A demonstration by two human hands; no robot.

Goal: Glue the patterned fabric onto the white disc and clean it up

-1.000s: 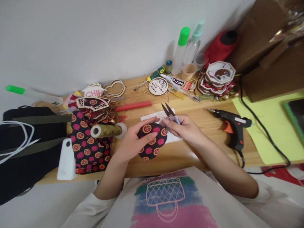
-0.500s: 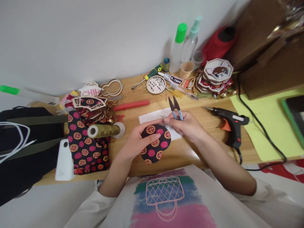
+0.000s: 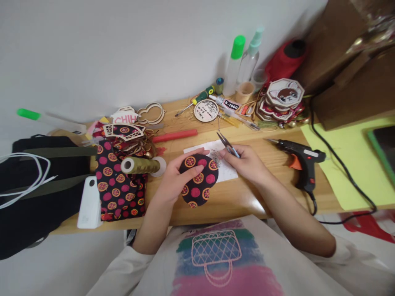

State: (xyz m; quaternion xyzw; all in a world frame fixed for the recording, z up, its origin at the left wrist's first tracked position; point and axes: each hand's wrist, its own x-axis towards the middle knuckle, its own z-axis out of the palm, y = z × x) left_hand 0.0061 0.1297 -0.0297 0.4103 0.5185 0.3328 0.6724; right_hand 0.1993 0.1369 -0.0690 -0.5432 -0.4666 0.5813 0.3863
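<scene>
My left hand (image 3: 177,174) grips a dark, gourd-shaped piece covered in pink and orange round patterns (image 3: 198,187), thumb on top and fingers behind it. To its right, my right hand (image 3: 243,162) is closed around small blue-handled thread snips (image 3: 230,146), whose dark blades point up and left. The two hands are apart. Beneath them lies a white sheet of paper (image 3: 228,170), with small dark scraps (image 3: 215,158) on it near my right fingertips.
Folded patterned fabric (image 3: 115,185) and a gold ribbon spool (image 3: 142,165) lie left. A black glue gun (image 3: 304,158) with its cable is on the right. Behind are a red stick (image 3: 175,135), a glue tube (image 3: 230,105), bottles (image 3: 233,65) and stacked octagonal pieces (image 3: 284,96).
My left hand has drawn the patterned piece slightly left, away from my right fingers. The snips have turned, and their blades now look closer together. The whole view has shifted a little.
</scene>
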